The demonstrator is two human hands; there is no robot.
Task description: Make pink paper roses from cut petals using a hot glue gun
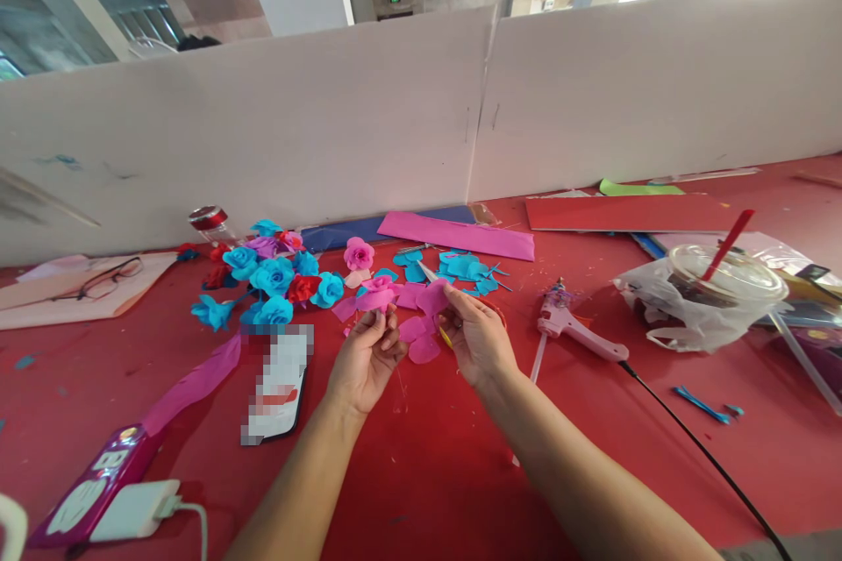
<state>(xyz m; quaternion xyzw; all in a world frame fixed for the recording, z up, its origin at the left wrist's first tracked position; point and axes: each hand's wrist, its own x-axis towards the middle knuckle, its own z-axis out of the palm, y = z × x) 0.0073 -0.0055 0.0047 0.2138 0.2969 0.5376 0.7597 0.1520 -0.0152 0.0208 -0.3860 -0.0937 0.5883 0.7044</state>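
Note:
My left hand (374,351) pinches a pink paper flower (377,291) from below, its petals facing up. Close by on the right, my right hand (477,335) has thumb and fingers closed on a loose pink petal (432,298). Under and between the hands lie more pink petals (421,344) on the red table. Partly hidden behind the right hand is a pair of scissors (427,272) with yellow showing at its handle. Blue petals (470,267) are scattered just beyond. A finished-looking pink flower (359,253) stands behind the left hand.
Blue, red and purple paper flowers (271,276) pile up at left, near a phone (280,386) and a power strip (98,482). A pink glue gun (572,324) with a black cord lies right, before a bagged drink cup (717,280). A white partition (296,123) bounds the back.

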